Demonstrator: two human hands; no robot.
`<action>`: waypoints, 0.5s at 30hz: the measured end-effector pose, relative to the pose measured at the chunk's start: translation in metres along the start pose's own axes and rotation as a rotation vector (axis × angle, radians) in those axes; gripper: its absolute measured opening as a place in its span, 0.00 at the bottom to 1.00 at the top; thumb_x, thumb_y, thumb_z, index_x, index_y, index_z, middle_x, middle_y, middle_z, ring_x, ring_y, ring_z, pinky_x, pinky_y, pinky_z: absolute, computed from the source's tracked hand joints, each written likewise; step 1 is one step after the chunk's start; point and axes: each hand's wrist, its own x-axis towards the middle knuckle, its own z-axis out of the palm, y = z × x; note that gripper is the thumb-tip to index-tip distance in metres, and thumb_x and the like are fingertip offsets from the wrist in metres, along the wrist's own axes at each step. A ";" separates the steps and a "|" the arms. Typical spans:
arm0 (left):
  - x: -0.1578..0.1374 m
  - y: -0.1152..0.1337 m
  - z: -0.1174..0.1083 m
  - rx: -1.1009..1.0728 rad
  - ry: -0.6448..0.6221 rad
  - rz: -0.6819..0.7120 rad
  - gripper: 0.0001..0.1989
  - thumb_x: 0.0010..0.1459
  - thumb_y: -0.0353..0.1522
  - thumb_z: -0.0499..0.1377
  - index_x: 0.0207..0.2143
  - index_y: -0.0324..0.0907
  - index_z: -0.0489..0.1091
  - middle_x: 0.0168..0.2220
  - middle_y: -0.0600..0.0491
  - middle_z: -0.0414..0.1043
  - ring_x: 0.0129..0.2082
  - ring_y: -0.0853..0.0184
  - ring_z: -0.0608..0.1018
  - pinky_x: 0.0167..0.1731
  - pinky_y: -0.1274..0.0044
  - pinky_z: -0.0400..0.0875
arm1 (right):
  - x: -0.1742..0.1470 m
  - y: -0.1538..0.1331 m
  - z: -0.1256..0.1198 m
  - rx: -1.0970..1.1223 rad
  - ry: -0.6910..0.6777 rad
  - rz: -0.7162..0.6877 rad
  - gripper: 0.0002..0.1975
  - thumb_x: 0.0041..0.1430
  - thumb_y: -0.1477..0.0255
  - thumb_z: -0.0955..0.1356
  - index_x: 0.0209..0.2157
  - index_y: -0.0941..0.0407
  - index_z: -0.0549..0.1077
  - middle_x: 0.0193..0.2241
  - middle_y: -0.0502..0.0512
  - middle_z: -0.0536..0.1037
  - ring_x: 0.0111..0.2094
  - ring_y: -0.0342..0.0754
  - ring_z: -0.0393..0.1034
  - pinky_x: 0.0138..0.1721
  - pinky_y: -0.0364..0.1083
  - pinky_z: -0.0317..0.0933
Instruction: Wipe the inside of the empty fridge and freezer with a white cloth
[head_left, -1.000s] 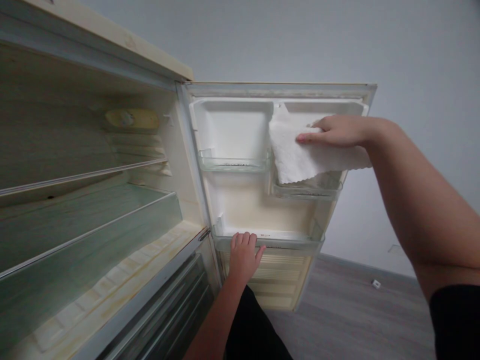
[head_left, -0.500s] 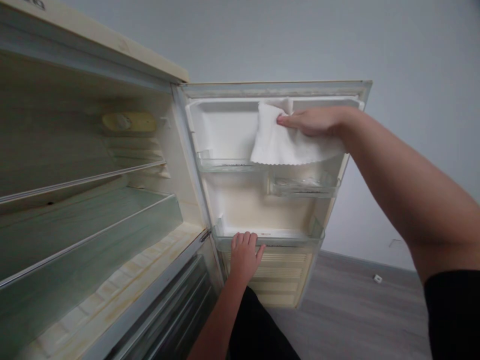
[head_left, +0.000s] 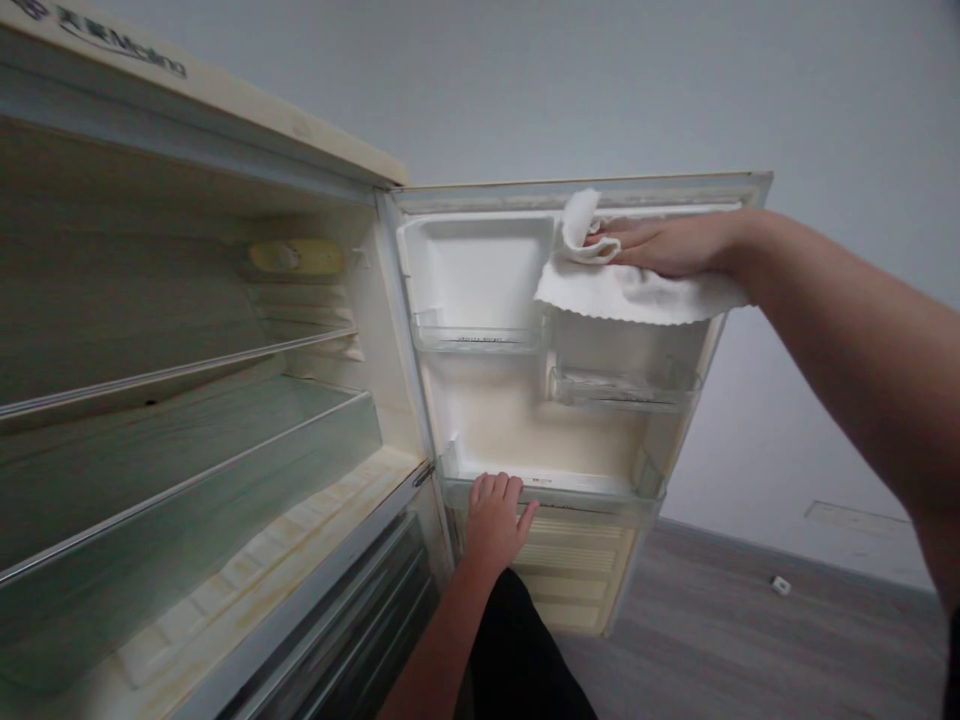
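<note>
A cream fridge stands open, its door [head_left: 525,420] swung out to the right with white inner lining and clear plastic bins. My right hand [head_left: 667,245] presses a white cloth [head_left: 637,295] against the upper right compartment of the door, near its top edge. The cloth bunches up by my fingertips and hangs down below my palm. My left hand [head_left: 495,520] grips the front rim of the lower door bin [head_left: 600,492].
The fridge interior [head_left: 187,400] at left holds glass shelves and a yellow light cover [head_left: 296,257]. Two small clear bins [head_left: 480,335] sit in the door's upper half. Grey wood floor [head_left: 712,640] and a pale wall lie behind the door; a small white object [head_left: 781,585] lies by the baseboard.
My right hand has slid the cloth up and across the upper door compartment, from its middle to the top right edge. The left hand has stayed on the lower bin rim.
</note>
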 end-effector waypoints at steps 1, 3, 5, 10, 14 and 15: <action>0.000 -0.001 -0.001 0.001 -0.005 -0.001 0.07 0.64 0.37 0.61 0.41 0.45 0.67 0.40 0.50 0.71 0.45 0.55 0.73 0.56 0.60 0.64 | -0.001 0.007 -0.003 -0.004 -0.013 0.031 0.26 0.73 0.61 0.60 0.69 0.49 0.63 0.69 0.52 0.62 0.66 0.47 0.60 0.67 0.48 0.48; -0.001 -0.001 -0.004 0.005 -0.015 -0.001 0.08 0.64 0.37 0.61 0.41 0.45 0.67 0.40 0.50 0.72 0.45 0.55 0.73 0.55 0.61 0.65 | -0.006 0.018 -0.008 -0.026 -0.035 0.075 0.27 0.74 0.63 0.60 0.70 0.50 0.59 0.71 0.52 0.59 0.68 0.45 0.56 0.66 0.46 0.46; -0.001 -0.002 -0.007 0.009 -0.024 0.003 0.08 0.64 0.37 0.62 0.41 0.44 0.67 0.40 0.50 0.72 0.45 0.55 0.73 0.54 0.61 0.65 | -0.010 0.023 -0.011 -0.080 -0.029 0.089 0.27 0.74 0.65 0.59 0.71 0.52 0.58 0.71 0.52 0.57 0.70 0.43 0.52 0.67 0.46 0.44; 0.000 -0.003 -0.009 0.008 -0.023 0.001 0.07 0.64 0.37 0.61 0.40 0.45 0.67 0.40 0.51 0.72 0.45 0.55 0.73 0.53 0.62 0.65 | -0.018 0.014 -0.005 -0.292 0.099 0.054 0.25 0.75 0.63 0.56 0.64 0.59 0.70 0.70 0.58 0.61 0.69 0.52 0.56 0.66 0.50 0.49; 0.000 -0.004 -0.010 0.014 -0.029 0.013 0.07 0.64 0.37 0.61 0.40 0.46 0.67 0.40 0.51 0.72 0.45 0.56 0.73 0.52 0.62 0.66 | -0.029 0.000 0.005 -0.399 0.166 0.142 0.31 0.76 0.58 0.52 0.60 0.63 0.73 0.64 0.69 0.68 0.62 0.62 0.65 0.59 0.56 0.57; 0.001 -0.004 -0.010 0.019 -0.032 0.016 0.07 0.64 0.37 0.61 0.40 0.45 0.67 0.40 0.51 0.72 0.45 0.56 0.73 0.52 0.62 0.66 | -0.031 -0.002 0.006 -0.414 0.168 0.183 0.33 0.75 0.57 0.51 0.60 0.65 0.72 0.61 0.73 0.71 0.60 0.64 0.67 0.57 0.57 0.59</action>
